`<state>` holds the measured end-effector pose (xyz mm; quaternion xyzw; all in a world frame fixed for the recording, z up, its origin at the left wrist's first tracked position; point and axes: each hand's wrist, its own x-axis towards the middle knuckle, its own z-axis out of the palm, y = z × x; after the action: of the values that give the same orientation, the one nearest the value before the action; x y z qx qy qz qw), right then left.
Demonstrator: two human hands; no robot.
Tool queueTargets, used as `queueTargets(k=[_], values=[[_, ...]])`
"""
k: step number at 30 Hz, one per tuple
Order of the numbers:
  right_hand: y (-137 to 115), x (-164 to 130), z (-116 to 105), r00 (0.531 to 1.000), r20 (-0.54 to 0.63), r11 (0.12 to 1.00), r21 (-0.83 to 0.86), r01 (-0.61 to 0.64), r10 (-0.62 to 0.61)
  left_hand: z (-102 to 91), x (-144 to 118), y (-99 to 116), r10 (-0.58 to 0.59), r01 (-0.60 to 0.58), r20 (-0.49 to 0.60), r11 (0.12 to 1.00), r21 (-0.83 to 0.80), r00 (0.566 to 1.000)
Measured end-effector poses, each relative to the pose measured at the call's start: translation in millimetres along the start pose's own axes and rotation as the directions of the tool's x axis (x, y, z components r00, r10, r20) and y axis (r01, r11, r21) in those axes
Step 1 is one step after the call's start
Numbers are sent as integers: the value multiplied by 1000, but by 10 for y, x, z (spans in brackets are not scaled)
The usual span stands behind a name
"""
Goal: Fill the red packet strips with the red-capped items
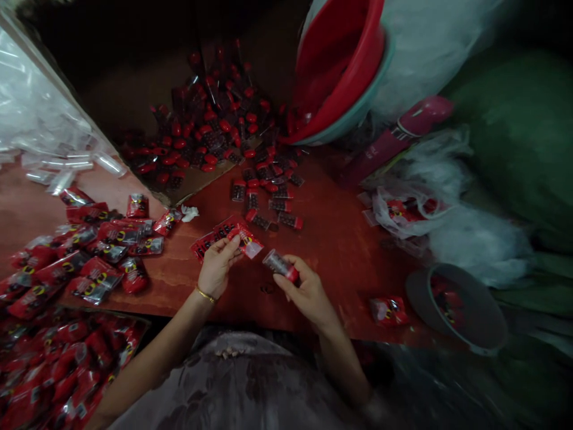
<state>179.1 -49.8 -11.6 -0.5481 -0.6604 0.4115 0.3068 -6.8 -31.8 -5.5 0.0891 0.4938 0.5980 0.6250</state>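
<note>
My left hand (218,264) pinches a flat red printed packet (249,240) with a clear window. More flat red packets (203,243) lie under and beside its fingers. In my right hand (308,291) is a small clear tube (280,264) with a red cap, dark contents showing through its wall. The tube points toward the packet, with a small space between them. Just beyond both hands, several similar red-capped tubes (281,205) are scattered on the red table (329,239).
A cardboard box (179,194) spills many capped tubes. Filled red packets (102,236) pile up at left, near clear empty tubes (74,164). A red basin (340,71) leans at the back; a pink flask (398,134), plastic bag (412,209) and grey bucket (465,310) stand right.
</note>
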Motion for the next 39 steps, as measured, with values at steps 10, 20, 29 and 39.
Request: queueTargets(k=[10,20,29,39], values=[[-121,3,2,983,135,992,9,124,-124,5,-47,-20,134,-153,111,971,183,985],[-92,5,88,995,44,995,-20,96,-95,62,-89,-52,24,-52,197,989,139,980],[-88,18,63,996,54,997,36,67,-68,37,-105,-75,7,-67,224,963,261,975],[-43,25,43,999,-16,999,0,34,-34,27,-146,-75,19,-125,277,921,370,961]])
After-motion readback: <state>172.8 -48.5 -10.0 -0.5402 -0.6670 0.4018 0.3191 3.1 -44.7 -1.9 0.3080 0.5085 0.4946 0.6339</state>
